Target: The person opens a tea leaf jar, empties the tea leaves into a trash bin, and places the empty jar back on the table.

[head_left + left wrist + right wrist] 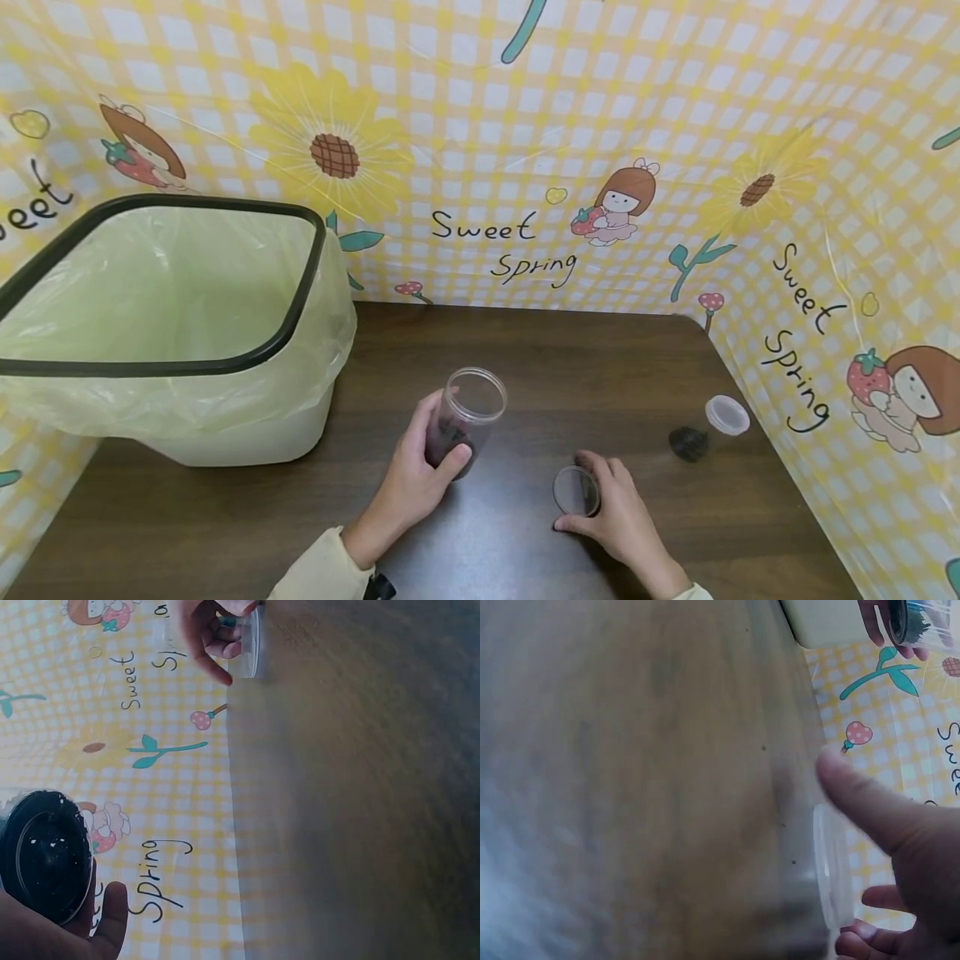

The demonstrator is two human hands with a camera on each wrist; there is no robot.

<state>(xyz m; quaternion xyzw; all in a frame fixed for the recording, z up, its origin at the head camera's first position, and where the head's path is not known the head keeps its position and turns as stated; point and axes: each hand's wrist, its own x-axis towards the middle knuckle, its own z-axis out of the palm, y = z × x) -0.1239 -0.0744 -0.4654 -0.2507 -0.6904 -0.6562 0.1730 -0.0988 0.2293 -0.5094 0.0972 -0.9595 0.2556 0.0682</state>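
My left hand [420, 479] grips a clear plastic jar [478, 395], tilted, its round mouth uncovered and facing up. Dark material lies in its lower part, and the left wrist view shows the black underside [51, 859] with pale specks. My right hand [618, 508] is low over the table, thumb and fingers spread on either side of a clear round lid [574, 492]. In the right wrist view the lid [831, 866] sits near the fingertips, while the thumb [862, 791] stays straight and apart from it.
A white bin [247, 442] with a black rim and pale yellow liner stands at the left. Toward the table's right edge are a translucent white cap [727, 415] and a dark mass [688, 443] close together. A yellow checked cloth [480, 150] surrounds the brown table [540, 350].
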